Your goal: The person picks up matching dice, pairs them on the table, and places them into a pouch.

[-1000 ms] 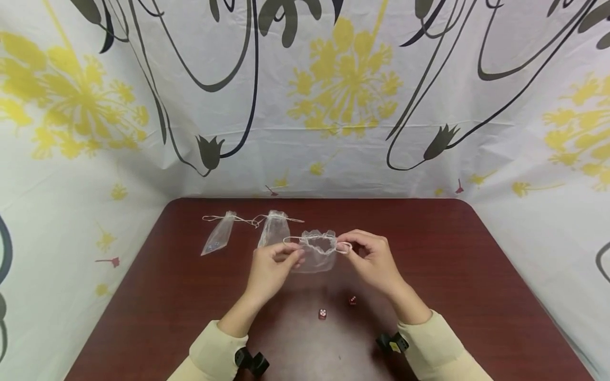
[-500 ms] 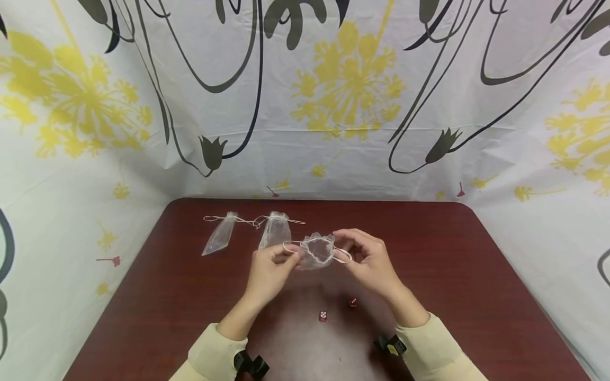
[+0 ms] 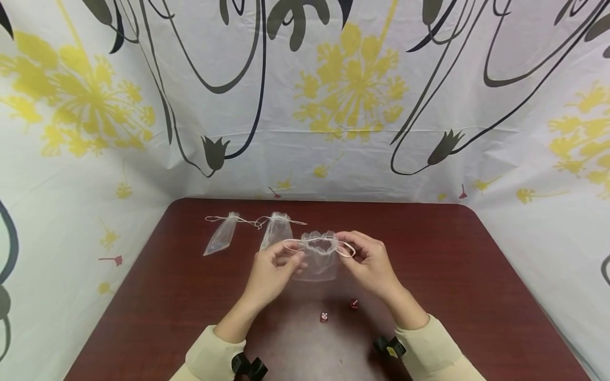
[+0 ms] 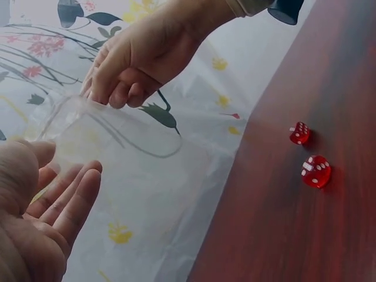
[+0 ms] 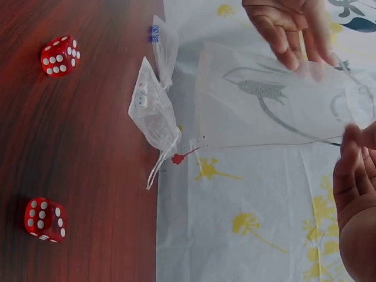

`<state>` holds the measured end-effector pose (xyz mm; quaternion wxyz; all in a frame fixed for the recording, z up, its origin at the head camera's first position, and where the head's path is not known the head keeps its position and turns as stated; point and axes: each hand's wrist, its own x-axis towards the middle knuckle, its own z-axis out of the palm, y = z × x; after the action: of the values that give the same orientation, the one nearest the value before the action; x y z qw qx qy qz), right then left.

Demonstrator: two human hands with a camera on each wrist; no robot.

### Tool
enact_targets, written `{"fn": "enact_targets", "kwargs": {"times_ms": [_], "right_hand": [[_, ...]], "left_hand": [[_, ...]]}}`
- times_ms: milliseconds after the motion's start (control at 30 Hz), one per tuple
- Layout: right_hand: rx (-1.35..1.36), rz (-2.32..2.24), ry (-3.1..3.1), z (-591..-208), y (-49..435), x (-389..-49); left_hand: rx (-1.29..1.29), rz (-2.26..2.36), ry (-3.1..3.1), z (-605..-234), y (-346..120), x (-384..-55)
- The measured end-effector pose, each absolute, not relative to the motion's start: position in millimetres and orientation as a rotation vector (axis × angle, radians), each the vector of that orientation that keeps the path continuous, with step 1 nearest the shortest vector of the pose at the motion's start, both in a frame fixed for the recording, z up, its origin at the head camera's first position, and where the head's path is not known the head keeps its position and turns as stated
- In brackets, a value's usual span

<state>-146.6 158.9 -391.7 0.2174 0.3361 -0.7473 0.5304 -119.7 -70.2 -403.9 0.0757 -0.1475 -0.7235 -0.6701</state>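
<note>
A sheer white drawstring pouch [image 3: 318,264] hangs above the table between both hands, its gathered mouth spread. My left hand [image 3: 272,270] pinches the mouth's left side between thumb and fingers. On the opposite side, my right hand [image 3: 374,262] pinches the rim, with a white cord loop beside its fingers. The pouch looks see-through in the right wrist view, with no object visible inside. Nearer to me, two red dice with white pips, one die [image 3: 324,317] and another die [image 3: 354,304], lie on the table below the hands.
Two closed sheer pouches lie at the back left, one pouch [image 3: 221,237] left of the other pouch [image 3: 276,230]. Small dice show inside them, blue ones [image 5: 155,33] and pale ones [image 5: 143,95]. A patterned cloth [image 3: 352,174] rises behind the dark red table [image 3: 452,264].
The pouch's mouth tipped toward me half a second ago and is now more upright, its body hanging lower. Both hands keep their hold. The dice stay where they were.
</note>
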Motion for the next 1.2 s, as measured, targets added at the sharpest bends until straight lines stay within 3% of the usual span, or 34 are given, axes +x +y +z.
{"fn": "enact_targets", "kwargs": {"times_ms": [533, 967, 1200], "right_hand": [[1.09, 1.461, -2.035, -381.3, 151.0, -144.0], [1.071, 1.441, -2.062, -379.8, 148.1, -143.7], [0.946, 1.501, -2.092, -395.8, 150.0, -139.6]], "left_hand": [[-0.659, -1.524, -2.11, -388.9, -72.5, -121.0], [-1.004, -0.931, -2.074, -376.5, -87.3, -123.1], [-0.961, -0.924, -2.073, -380.3, -92.8, -124.9]]}}
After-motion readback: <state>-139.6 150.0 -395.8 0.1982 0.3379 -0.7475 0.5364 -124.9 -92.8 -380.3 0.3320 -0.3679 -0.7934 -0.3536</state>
